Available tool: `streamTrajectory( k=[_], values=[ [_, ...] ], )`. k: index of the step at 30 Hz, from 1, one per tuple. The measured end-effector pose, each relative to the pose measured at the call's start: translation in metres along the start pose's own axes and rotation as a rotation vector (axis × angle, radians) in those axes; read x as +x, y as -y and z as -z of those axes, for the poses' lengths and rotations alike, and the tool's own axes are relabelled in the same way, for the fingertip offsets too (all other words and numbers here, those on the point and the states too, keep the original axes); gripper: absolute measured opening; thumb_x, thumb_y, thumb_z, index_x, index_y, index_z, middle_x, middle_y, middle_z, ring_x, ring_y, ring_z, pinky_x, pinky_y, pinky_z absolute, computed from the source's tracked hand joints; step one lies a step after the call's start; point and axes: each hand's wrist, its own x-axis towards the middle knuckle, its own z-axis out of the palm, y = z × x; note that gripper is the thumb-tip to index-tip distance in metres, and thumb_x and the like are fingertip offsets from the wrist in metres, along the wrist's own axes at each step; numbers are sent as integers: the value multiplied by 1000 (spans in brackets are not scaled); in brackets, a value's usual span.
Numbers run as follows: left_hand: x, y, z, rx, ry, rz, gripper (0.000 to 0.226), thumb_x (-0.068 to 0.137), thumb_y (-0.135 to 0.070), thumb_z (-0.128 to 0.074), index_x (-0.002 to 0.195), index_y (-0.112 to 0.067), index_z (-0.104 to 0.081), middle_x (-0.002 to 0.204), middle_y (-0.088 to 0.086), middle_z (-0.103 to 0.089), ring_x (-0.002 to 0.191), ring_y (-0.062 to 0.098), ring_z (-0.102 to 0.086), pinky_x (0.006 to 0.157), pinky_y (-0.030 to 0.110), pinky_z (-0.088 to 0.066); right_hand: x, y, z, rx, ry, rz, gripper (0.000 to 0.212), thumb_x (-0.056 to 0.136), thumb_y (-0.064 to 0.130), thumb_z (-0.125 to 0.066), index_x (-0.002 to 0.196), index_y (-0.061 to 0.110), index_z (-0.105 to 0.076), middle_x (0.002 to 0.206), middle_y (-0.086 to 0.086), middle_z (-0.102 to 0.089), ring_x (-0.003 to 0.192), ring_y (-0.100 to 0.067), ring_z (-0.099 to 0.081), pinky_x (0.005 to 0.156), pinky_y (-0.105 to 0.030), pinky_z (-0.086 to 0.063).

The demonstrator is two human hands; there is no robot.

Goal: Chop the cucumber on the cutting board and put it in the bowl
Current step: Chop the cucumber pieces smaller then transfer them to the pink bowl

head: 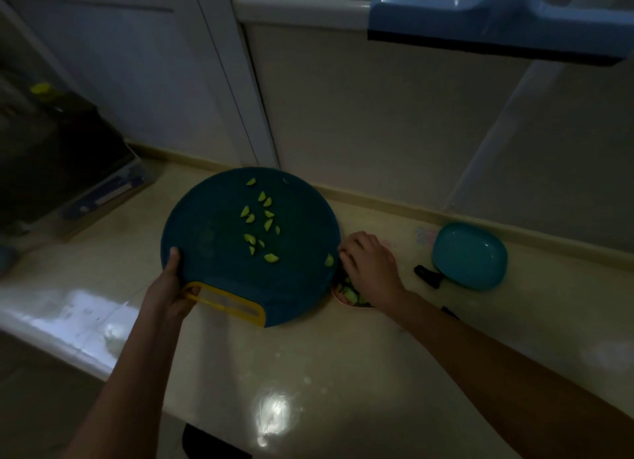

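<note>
Green-yellow cucumber chunks (271,258) are sitting scattered over the middle of the cutting board (212,225), with one wedge right at its right rim. It's a round, dark teal, matte plastic board with a yellow slotted handle (226,302) on the near side. The left hand (169,287) is gripping the board there, thumb lying on top of the rim and fingers hooking through the slot, forearm reaching straight in. The board's right edge is overlapping a small pink bowl (338,295) that's already holding more chopped cucumber. The right hand (368,263) is hovering palm-down over that bowl, knuckles bent, fingertips at the board's rim; honestly can't tell if it's pinching anything. Everything's resting on a glossy beige counter (308,355), and off to the right a smooth rounded teal container (470,256) is lying beside a black knife handle (427,275)
</note>
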Motion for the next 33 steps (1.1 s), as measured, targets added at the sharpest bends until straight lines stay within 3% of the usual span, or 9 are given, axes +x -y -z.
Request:
streamTrajectory(
  k=[4,8,14,19,21,23,26,29,33],
  values=[
    [-5,4,-10,-1,80,-6,27,92,-37,-49,103,-14,-58,77,-2,-73,69,9,-70,55,23,-56,16,26,5,168,69,-34,29,91,27,-53,116,12,-53,117,-3,-47,109,-16,-42,92,-23,-35],
    [-14,10,-27,22,124,8,27,97,-34,-41,93,-13,-57,68,-1,-72,61,9,-69,51,22,-55,17,26,6,-25,170,36,22,83,21,-53,104,16,-51,107,-2,-48,101,-20,-43,84,-33,-36],
    [-9,13,-25,51,38,41,27,91,-39,-53,99,-14,-58,68,-2,-72,59,10,-68,52,22,-56,3,-14,14,-256,339,7,11,81,8,-47,87,17,-49,100,-3,-56,98,-23,-46,83,-34,-31],
    [-12,14,-26,32,74,45,27,93,-37,-50,100,-12,-59,70,0,-72,61,11,-69,52,24,-56,4,-23,19,-55,201,-77,8,86,8,-48,90,10,-54,98,-8,-54,90,-22,-50,72,-26,-31],
    [-13,13,-29,26,108,36,28,94,-36,-48,103,-11,-58,75,0,-73,67,11,-70,55,24,-57,19,-11,29,104,118,-86,16,88,11,-51,103,9,-54,105,-6,-52,91,-16,-50,74,-22,-35],
    [-17,12,-34,33,150,26,28,96,-34,-45,104,-11,-58,76,0,-73,68,11,-70,55,23,-56,40,5,41,186,112,-10,35,91,22,-53,124,12,-47,126,-5,-47,109,-15,-48,90,-19,-35],
    [-24,14,-44,53,189,20,25,97,-31,-43,97,-11,-58,73,0,-73,66,10,-70,54,22,-55,75,34,52,238,245,72,71,88,42,-57,146,19,-24,152,0,-22,137,-12,-24,107,-19,-17],
    [-32,17,-52,74,230,29,26,97,-30,-43,95,-9,-59,74,1,-73,66,11,-70,53,21,-55,98,52,47,242,352,46,86,85,54,-54,150,21,-7,158,1,-5,144,-14,-7,115,-29,-9],
    [-34,23,-56,67,256,51,27,97,-30,-43,101,-9,-59,81,2,-74,72,12,-70,55,22,-55,98,61,26,162,269,2,83,87,52,-53,147,9,-16,153,-8,-18,141,-24,-14,116,-35,-15]
  ],
)
